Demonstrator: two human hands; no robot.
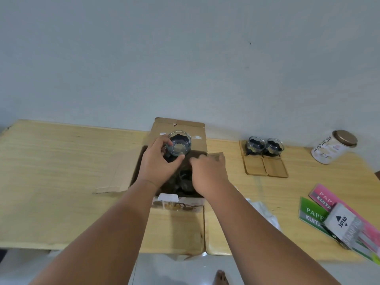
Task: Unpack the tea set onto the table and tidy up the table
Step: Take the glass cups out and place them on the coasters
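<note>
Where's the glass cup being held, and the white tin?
glass cup (178,147): head view, on its round bottom.
white tin (326,149): head view, on its printed side.

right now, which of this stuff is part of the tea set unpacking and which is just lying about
Job: glass cup in the left hand, cardboard box, cups already out, empty coasters.
Lying about: gold-lidded tin, receipt books, JOYKO box.

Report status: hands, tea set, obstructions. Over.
Left hand holds a glass cup over the box. Right hand down in the box, grip unclear. Two cups parked right, two coasters free. Nothing blocks them.
</note>
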